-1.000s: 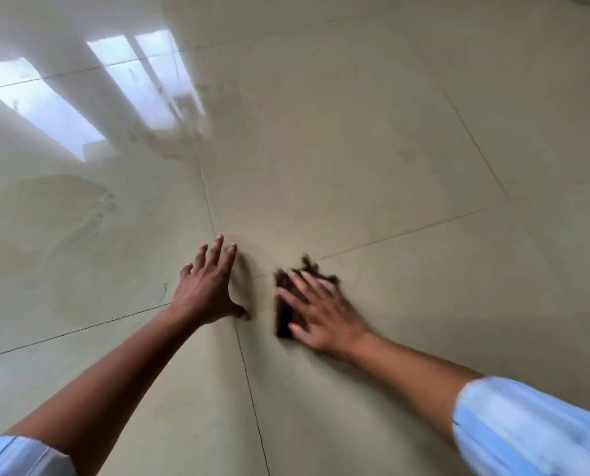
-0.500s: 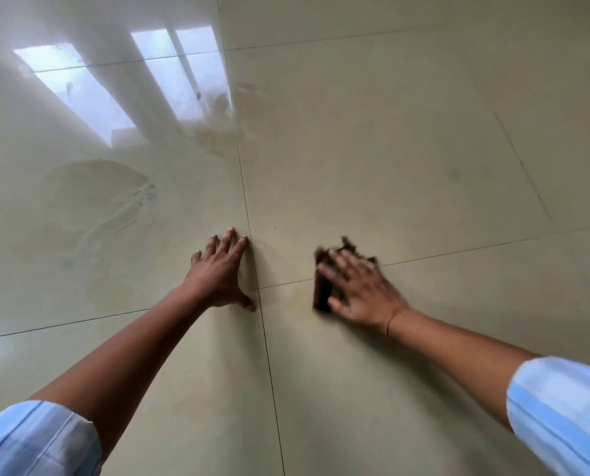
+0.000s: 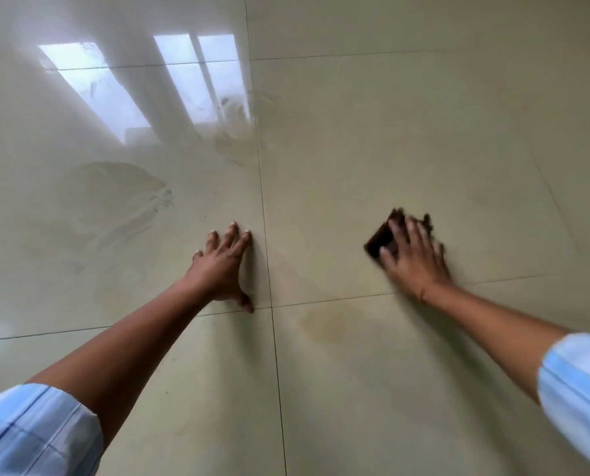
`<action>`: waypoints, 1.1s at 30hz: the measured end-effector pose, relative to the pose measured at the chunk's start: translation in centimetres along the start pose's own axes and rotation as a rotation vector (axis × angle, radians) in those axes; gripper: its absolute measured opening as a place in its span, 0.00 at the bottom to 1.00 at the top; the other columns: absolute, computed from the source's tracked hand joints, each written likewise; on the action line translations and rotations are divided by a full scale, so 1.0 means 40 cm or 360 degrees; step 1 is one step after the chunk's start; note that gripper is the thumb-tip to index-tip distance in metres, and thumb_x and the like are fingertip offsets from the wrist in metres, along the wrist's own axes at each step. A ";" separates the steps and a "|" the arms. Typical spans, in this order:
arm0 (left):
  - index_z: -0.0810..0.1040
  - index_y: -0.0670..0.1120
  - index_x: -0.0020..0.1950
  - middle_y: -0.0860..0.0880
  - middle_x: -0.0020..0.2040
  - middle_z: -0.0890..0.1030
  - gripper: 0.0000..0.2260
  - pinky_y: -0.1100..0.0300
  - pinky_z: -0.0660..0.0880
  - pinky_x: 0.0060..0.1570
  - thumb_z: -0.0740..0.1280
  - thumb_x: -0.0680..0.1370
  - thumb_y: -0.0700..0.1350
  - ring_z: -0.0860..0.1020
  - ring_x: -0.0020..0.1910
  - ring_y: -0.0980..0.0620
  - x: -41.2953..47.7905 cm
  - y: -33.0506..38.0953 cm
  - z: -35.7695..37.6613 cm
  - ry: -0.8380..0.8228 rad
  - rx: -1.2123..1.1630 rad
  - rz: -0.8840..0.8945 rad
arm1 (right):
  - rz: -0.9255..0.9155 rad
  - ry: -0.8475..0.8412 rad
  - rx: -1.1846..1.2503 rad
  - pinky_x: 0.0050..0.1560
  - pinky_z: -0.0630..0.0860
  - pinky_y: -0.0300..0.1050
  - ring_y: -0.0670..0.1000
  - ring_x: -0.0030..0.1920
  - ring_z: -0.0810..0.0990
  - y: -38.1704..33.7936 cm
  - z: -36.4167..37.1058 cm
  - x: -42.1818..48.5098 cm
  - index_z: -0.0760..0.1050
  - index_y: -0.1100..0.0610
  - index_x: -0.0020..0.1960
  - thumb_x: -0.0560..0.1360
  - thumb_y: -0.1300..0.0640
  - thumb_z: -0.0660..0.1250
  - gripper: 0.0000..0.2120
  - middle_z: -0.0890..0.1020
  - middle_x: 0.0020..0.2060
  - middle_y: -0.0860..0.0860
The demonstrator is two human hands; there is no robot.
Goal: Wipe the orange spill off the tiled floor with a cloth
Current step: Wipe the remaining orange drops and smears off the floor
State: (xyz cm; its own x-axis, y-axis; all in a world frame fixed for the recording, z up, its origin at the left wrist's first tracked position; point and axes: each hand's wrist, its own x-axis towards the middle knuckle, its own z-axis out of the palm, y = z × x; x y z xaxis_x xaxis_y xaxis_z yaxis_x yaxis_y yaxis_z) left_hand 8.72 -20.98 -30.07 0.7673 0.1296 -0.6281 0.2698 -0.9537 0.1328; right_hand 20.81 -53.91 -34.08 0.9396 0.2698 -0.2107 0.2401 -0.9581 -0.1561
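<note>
My right hand presses a dark brown cloth flat against the glossy beige tiled floor; the cloth shows at my fingertips and is blurred. My left hand lies flat on the floor with its fingers spread, just left of a grout line, and holds nothing. A faint orange-yellow stain marks the tile below the cross of the grout lines, between my two arms. The cloth sits up and to the right of that stain.
Dull smear marks spread over the tiles at the left and near the window reflection. Dark grout lines cross close to my left thumb. Light blue sleeves cover both upper arms.
My right hand has slid the cloth to the right and away from my left hand. The faint stain near the grout cross now shows. My left hand stays planted.
</note>
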 end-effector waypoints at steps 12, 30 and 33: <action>0.37 0.48 0.78 0.51 0.78 0.35 0.69 0.38 0.52 0.74 0.82 0.53 0.57 0.39 0.77 0.41 0.013 -0.008 0.018 0.0080 -0.0143 0.0001 | -0.0916 -0.0079 -0.0062 0.67 0.65 0.60 0.60 0.72 0.64 -0.157 0.051 -0.031 0.64 0.51 0.73 0.71 0.38 0.54 0.33 0.64 0.74 0.57; 0.42 0.50 0.79 0.52 0.79 0.39 0.66 0.36 0.56 0.72 0.83 0.54 0.55 0.41 0.78 0.42 0.010 -0.006 0.000 0.0073 -0.0152 -0.0029 | -0.0940 -0.0130 0.0016 0.70 0.59 0.57 0.59 0.73 0.62 -0.373 0.121 -0.214 0.64 0.50 0.72 0.70 0.41 0.57 0.32 0.64 0.73 0.57; 0.41 0.50 0.79 0.51 0.79 0.39 0.66 0.36 0.55 0.72 0.83 0.54 0.55 0.41 0.78 0.42 -0.003 0.004 -0.005 0.0063 -0.0155 -0.0031 | -0.1213 -0.0189 -0.0057 0.69 0.62 0.55 0.57 0.73 0.62 -0.197 0.104 -0.301 0.63 0.49 0.73 0.70 0.40 0.59 0.33 0.64 0.74 0.55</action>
State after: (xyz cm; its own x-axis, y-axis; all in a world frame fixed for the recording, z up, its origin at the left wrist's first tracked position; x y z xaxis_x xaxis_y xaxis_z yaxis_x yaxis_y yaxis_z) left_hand 8.79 -21.08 -29.80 0.7833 0.1602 -0.6006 0.3384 -0.9204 0.1959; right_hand 6.59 -49.21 -34.34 0.4792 0.8630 -0.1598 0.8200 -0.5052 -0.2690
